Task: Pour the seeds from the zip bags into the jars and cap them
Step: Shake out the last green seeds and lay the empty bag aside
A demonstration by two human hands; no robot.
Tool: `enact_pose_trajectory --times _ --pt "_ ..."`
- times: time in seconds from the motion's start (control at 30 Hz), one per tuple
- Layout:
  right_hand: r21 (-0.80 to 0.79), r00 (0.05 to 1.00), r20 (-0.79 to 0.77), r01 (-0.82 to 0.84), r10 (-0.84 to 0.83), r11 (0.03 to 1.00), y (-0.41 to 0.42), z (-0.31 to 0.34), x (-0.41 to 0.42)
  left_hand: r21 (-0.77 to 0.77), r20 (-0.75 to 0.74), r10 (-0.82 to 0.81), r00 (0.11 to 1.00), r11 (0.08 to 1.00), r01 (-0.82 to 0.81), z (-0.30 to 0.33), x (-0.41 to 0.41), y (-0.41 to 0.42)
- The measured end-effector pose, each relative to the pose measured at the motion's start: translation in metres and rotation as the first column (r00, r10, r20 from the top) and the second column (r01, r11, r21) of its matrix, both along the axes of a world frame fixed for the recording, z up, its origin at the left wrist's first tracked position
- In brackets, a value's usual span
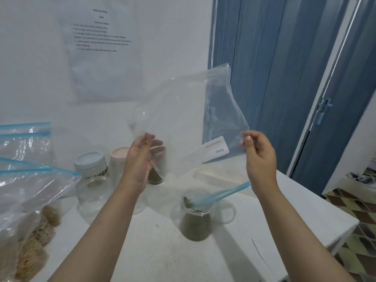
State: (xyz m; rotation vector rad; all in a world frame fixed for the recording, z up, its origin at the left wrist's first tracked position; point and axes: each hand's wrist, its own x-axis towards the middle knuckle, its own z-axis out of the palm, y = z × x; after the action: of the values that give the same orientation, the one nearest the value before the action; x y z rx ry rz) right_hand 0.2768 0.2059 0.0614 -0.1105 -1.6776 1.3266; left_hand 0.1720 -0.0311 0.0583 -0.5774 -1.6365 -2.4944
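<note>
Upturned clear plastic zip bag (189, 119) held over an open clear jar of green seeds (195, 218).

Left hand (140, 159) and right hand (259, 154) each pinch a bag edge in a closed grip; its blue zip mouth dips into the jar on the white tabletop (158, 251).

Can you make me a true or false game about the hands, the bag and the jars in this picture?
1. Both hands hold the upside-down zip bag. True: the left hand and right hand pinch it.
2. The bag's blue zip end points down into an open jar. True.
3. That jar is empty. False: it holds greenish seeds.
4. The jar with the pale blue lid is open. False: its lid is on.
5. The bags on the left are all empty. False: the nearest one holds brownish seeds.
</note>
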Motion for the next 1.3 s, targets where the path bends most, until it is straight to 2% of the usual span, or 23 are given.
enact_pose_trajectory --times 0.27,0.5,0.7,0.77,0.83,0.9,1.03,1.3 --pt "-0.086 0.998 -0.039 0.041 -0.045 0.995 0.012 -0.014 0.008 -0.042 -0.037 -0.024 0.999 0.999 0.022 0.014 0.001 0.018" --pt "-0.096 1.0 -0.017 0.019 -0.021 0.995 0.019 -0.014 0.011 -0.094 -0.036 -0.018 0.999 0.995 0.014 0.022 0.004 0.025" --pt "-0.128 1.0 0.008 -0.007 0.008 0.992 0.021 -0.017 0.014 -0.137 -0.094 -0.001 0.996 0.99 -0.012 0.011 0.005 0.032" --pt "-0.155 1.0 0.007 -0.006 0.007 0.988 0.022 -0.024 0.016 -0.13 -0.015 0.014 1.0 0.991 -0.016 -0.01 0.009 0.035" --pt "-0.174 1.0 -0.006 -0.002 0.001 0.985 0.025 -0.029 0.017 -0.115 0.11 -0.035 0.993 0.992 0.048 -0.039 0.015 0.04" --pt "-0.174 1.0 -0.029 -0.012 0.007 0.985 0.027 -0.032 0.018 -0.16 0.166 -0.082 0.983 0.981 0.108 -0.06 0.022 0.047" --pt "-0.169 0.998 -0.057 -0.035 0.025 0.985 0.028 -0.036 0.019 -0.152 0.181 -0.105 0.978 0.979 0.133 -0.063 0.028 0.062" --pt "-0.145 0.997 -0.042 -0.071 0.066 0.987 0.042 -0.036 0.017 -0.174 0.102 -0.011 0.995 0.984 0.028 -0.059 0.031 0.074"
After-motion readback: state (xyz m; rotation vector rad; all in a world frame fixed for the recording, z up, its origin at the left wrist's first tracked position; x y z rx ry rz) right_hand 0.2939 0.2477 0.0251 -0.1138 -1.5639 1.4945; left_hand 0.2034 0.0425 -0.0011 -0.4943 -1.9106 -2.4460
